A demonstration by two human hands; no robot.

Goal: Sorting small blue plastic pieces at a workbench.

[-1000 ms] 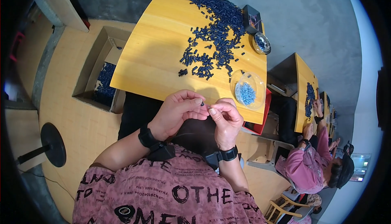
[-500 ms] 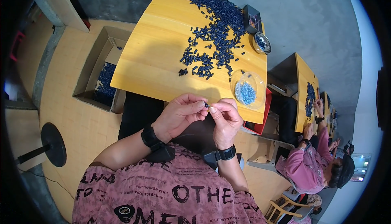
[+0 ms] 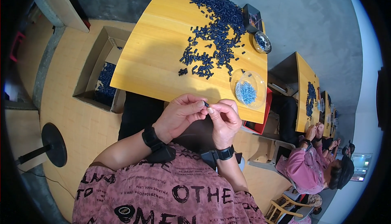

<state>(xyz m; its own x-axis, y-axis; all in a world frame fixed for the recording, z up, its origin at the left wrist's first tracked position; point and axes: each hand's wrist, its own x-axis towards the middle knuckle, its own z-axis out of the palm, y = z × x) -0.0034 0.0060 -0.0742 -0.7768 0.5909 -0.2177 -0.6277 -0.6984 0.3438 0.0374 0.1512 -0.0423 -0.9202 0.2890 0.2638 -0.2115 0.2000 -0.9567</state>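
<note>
The left hand (image 3: 183,109) pinches a small dark piece (image 3: 206,104); the right hand (image 3: 225,120) meets it at the fingertips, its exact grip unclear. Steady both wrists, keep fingertips aligned, and preferably work above the desk (image 3: 150,61) just beyond the hands.

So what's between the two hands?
A small dark piece, where the left hand and right hand meet; shows in the head view.
</note>
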